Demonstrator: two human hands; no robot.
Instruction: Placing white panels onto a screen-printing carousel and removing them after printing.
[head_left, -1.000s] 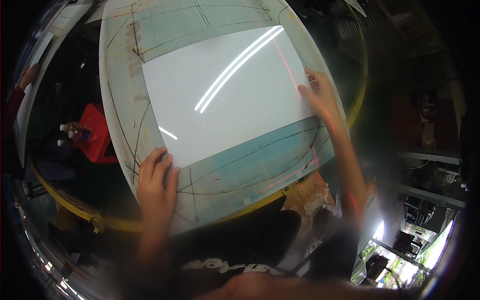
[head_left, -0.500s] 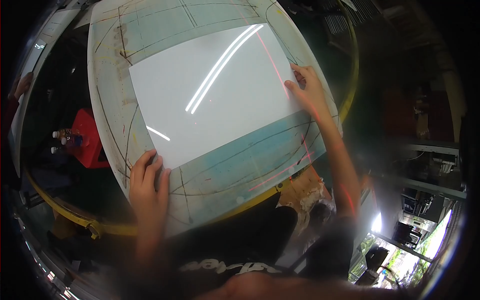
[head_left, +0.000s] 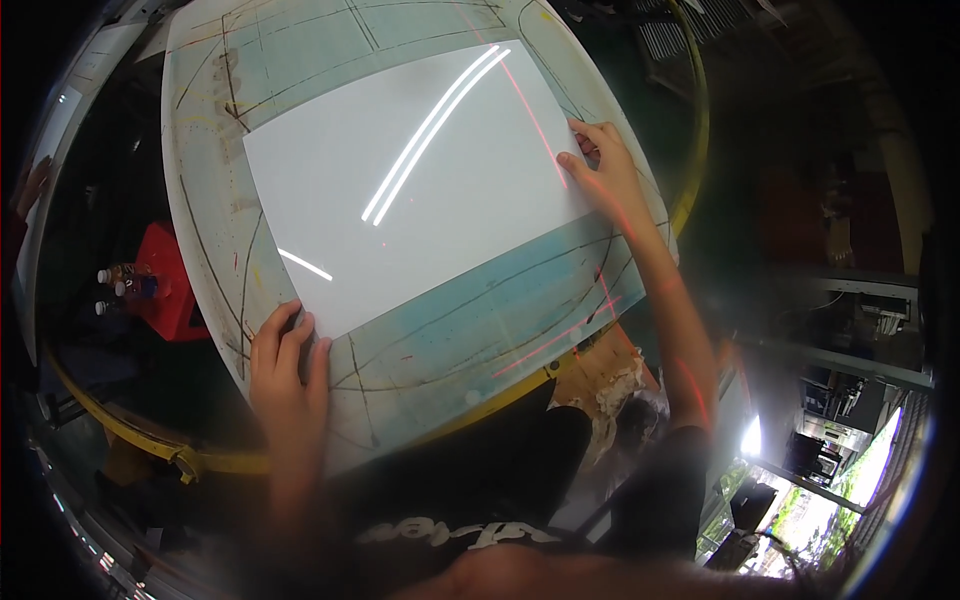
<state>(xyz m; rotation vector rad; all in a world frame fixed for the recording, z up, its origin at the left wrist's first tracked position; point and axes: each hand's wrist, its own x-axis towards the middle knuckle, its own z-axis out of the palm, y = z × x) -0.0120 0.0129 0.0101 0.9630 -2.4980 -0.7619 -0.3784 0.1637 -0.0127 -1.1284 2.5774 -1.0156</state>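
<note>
A large glossy white sheet (head_left: pixel 420 180) lies flat on a worn pale work table (head_left: pixel 480 330) marked with dark curved lines and teal patches. My left hand (head_left: pixel 287 370) rests palm down at the sheet's near left corner, fingertips touching its edge. My right hand (head_left: pixel 605 170) lies on the sheet's right edge near its far corner, fingers spread flat. Neither hand grips anything. Thin red light lines (head_left: pixel 560 340) cross the table and my right forearm.
A yellow rail (head_left: pixel 150 440) curves around the table's edge. A red stool (head_left: pixel 165 280) with small bottles (head_left: pixel 118 290) stands on the floor to the left. Metal frames and a bright doorway (head_left: pixel 850 480) lie to the lower right.
The sheet and table appear shifted right and lower in view as my head moved. Both hands stay at the same corners of the sheet.
</note>
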